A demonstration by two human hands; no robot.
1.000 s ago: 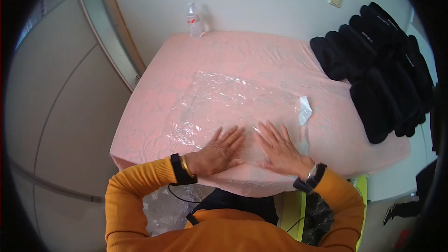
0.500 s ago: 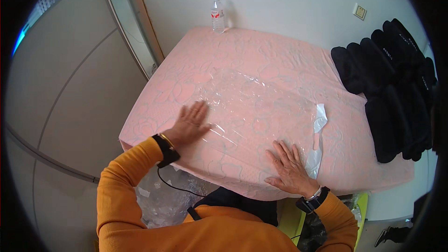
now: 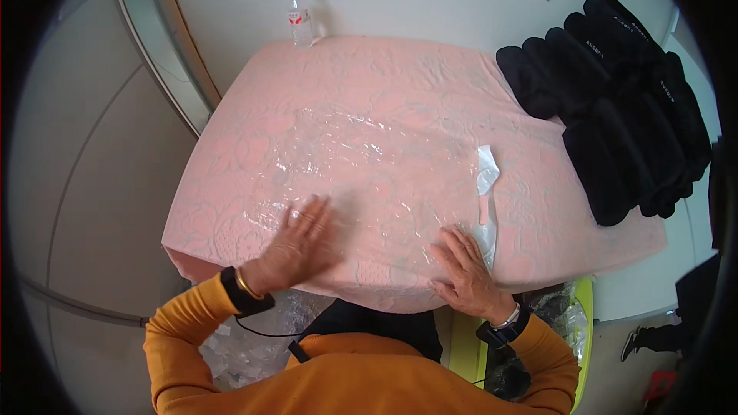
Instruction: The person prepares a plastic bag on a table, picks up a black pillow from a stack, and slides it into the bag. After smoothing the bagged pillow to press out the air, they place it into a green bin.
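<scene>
A clear plastic bag (image 3: 361,157) lies flat and a little wrinkled on a pink patterned cloth (image 3: 223,146) that covers the table. Along the bag's right end runs a white strip (image 3: 487,169) with a slot cut in it. My left hand (image 3: 296,250) is over the near left part of the bag, fingers stretched out and slightly blurred; whether it touches the film I cannot tell. Palm down, my right hand (image 3: 467,277) rests at the bag's near right corner beside the strip, fingers extended. Neither hand holds anything.
Black cushion-like items (image 3: 607,107) are piled at the right of the table. A water bottle (image 3: 300,21) stands at the back left by the wall. Below the near edge are crumpled clear plastic (image 3: 265,338) and a yellow-green bin (image 3: 586,323). Another person's foot (image 3: 630,343) shows at lower right.
The view has shifted to the right. My left hand has moved nearer and to the right across the bag, away from its left edge. My right hand stays near the white strip.
</scene>
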